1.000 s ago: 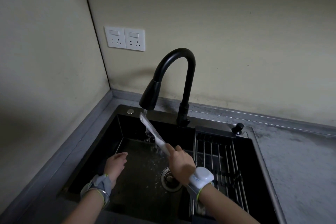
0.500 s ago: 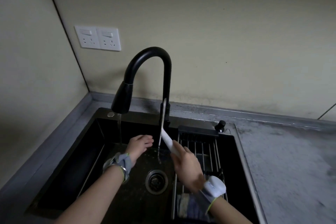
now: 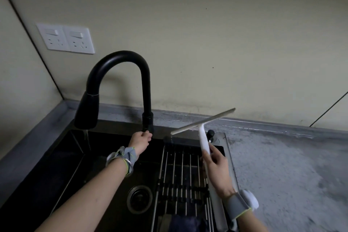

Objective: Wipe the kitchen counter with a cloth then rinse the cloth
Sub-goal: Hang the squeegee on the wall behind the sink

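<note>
My right hand [image 3: 216,167] grips the white handle of a squeegee [image 3: 203,138], whose blade is raised over the sink's back right corner. My left hand [image 3: 140,140] reaches to the base of the black faucet [image 3: 146,88], its fingers curled at the lever there. A thin stream of water [image 3: 87,137] falls from the spray head into the black sink [image 3: 56,165]. A dark blue cloth [image 3: 185,223] lies at the bottom edge under the metal rack, mostly hidden.
A metal drying rack [image 3: 180,175] spans the sink's right half, with the drain [image 3: 139,198] to its left. The grey counter [image 3: 282,165] stretches right, streaked and damp-looking. A small black knob [image 3: 210,133] stands on the sink's back rim. Wall sockets [image 3: 66,38] hang at upper left.
My right hand has carried the squeegee from under the stream to the right, above the rack's back corner. My left hand has moved up to the faucet's base. The stream has thinned.
</note>
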Motion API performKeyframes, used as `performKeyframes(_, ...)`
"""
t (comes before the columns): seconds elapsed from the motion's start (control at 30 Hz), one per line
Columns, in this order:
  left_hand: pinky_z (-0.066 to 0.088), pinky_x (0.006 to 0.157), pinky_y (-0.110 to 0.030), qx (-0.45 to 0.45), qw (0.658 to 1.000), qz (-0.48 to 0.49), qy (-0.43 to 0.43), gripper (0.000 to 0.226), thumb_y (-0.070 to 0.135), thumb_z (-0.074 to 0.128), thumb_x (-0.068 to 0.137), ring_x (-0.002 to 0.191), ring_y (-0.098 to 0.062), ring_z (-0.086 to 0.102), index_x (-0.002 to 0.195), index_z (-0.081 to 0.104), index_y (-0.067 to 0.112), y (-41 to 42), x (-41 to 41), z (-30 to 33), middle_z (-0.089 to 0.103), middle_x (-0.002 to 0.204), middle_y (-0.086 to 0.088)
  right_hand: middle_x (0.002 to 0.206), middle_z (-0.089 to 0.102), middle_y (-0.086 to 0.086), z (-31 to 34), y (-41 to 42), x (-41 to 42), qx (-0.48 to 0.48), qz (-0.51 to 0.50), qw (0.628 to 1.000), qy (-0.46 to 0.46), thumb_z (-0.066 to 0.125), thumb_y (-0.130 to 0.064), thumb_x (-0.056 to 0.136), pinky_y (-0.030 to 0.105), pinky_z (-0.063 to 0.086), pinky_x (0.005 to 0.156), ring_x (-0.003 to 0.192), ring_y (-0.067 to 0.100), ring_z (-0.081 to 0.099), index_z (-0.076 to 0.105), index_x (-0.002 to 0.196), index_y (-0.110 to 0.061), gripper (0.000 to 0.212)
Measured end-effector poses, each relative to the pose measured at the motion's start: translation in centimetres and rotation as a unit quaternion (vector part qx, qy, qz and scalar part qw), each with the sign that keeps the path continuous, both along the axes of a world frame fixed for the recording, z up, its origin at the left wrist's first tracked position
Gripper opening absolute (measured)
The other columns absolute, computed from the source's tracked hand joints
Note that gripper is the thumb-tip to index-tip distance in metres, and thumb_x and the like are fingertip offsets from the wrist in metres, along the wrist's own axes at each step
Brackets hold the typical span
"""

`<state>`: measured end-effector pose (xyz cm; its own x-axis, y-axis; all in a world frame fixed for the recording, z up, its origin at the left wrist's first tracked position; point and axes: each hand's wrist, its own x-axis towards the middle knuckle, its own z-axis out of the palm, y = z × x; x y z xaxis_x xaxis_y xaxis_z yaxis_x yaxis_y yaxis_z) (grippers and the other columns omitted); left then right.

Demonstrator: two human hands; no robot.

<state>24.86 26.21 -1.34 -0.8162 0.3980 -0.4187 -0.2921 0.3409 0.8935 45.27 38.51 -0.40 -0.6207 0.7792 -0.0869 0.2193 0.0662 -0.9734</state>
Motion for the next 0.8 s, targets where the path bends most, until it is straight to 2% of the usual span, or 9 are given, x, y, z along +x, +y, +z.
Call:
performKeyframes(0.2,0.038,0.063,-0.016,0.018,0.998,0.056,-0.001,0.035,0.011,0.036,0.102,0.069,-0.006,0.046,0.123,0.053,-0.011,2.2,-0.8,0.6,0.051,0.077,0.001,0.070,0.053,0.007,0.0,2.9,0.8,-0.148,-0.015,0.984,0.098,0.048,-0.012,0.096,0.021,0.035,0.036,0.047,0.012,0.042,0.059,0.107,-0.009,0.015)
performKeyframes(0.27,0.040,0.067,-0.018,0.024,0.998,0.058,-0.003,0.034,0.010,0.036,0.102,0.073,-0.009,0.050,0.125,0.052,-0.010,2.3,-0.7,0.4,0.056,0.083,-0.003,0.071,0.051,0.007,0.4,3.8,1.2,-0.192,0.015,0.971,0.142,0.045,-0.011,0.096,0.019,0.033,0.034,0.045,0.011,0.042,0.056,0.096,-0.009,0.011)
performKeyframes(0.37,0.043,0.091,-0.028,0.033,0.999,0.037,-0.008,0.034,0.011,0.037,0.102,0.113,-0.024,0.055,0.129,0.050,-0.004,1.6,-0.3,0.4,0.057,0.126,-0.016,0.071,0.050,0.006,1.0,4.7,1.4,-0.249,0.053,0.951,0.173,0.044,-0.014,0.096,0.017,0.032,0.032,0.042,0.008,0.041,0.050,0.091,-0.009,0.009)
performKeyframes(0.43,0.042,0.093,-0.029,0.031,0.999,0.034,-0.009,0.034,0.011,0.038,0.101,0.122,-0.026,0.051,0.130,0.050,-0.003,0.9,-0.1,0.2,0.052,0.134,-0.017,0.070,0.051,0.008,0.7,5.0,1.6,-0.139,0.043,0.987,0.067,0.044,-0.012,0.097,0.020,0.035,0.036,0.044,0.012,0.044,0.054,0.097,-0.007,0.011)
performKeyframes(0.47,0.044,0.088,-0.026,0.027,0.999,0.035,-0.005,0.033,0.011,0.038,0.101,0.118,-0.024,0.052,0.129,0.050,-0.003,0.5,0.0,0.0,0.052,0.134,-0.018,0.071,0.054,0.010,0.0,5.3,1.8,-0.006,0.042,0.998,-0.044,0.044,-0.011,0.098,0.024,0.039,0.042,0.048,0.019,0.049,0.057,0.102,-0.006,0.015)
performKeyframes(0.53,0.042,0.073,-0.019,0.015,0.999,0.042,0.002,0.032,0.010,0.039,0.101,0.107,-0.020,0.051,0.127,0.052,-0.004,-0.5,0.1,-0.4,0.052,0.133,-0.020,0.076,0.060,0.019,-0.9,5.4,2.1,0.204,0.033,0.957,-0.202,0.041,-0.012,0.098,0.035,0.044,0.058,0.064,0.031,0.058,0.057,0.106,-0.003,0.020)
performKeyframes(0.57,0.041,0.070,-0.018,0.009,0.999,0.045,0.005,0.032,0.009,0.039,0.101,0.107,-0.021,0.051,0.126,0.053,-0.004,-1.1,0.2,-0.7,0.052,0.133,-0.021,0.075,0.060,0.019,-1.0,5.2,2.3,0.217,0.029,0.953,-0.211,0.041,-0.012,0.098,0.037,0.045,0.060,0.065,0.032,0.058,0.057,0.106,-0.002,0.021)
performKeyframes(0.7,0.044,0.078,-0.024,0.000,0.999,0.051,-0.003,0.032,0.005,0.038,0.100,0.120,-0.029,0.051,0.126,0.052,-0.006,-3.6,0.4,-1.6,0.051,0.134,-0.023,0.061,0.050,0.004,-0.5,4.4,2.6,0.088,0.004,0.992,-0.093,0.047,-0.013,0.096,0.024,0.038,0.040,0.046,0.015,0.044,0.058,0.112,-0.018,0.020)
performKeyframes(0.8,0.042,0.090,-0.031,-0.012,0.998,0.064,-0.007,0.030,0.008,0.041,0.100,0.124,-0.029,0.051,0.123,0.056,-0.003,-5.5,1.0,-2.0,0.054,0.131,-0.020,0.063,0.050,0.006,0.4,3.5,3.1,-0.063,0.022,0.997,0.033,0.050,-0.012,0.095,0.021,0.036,0.035,0.044,0.013,0.042,0.061,0.106,-0.014,0.015)
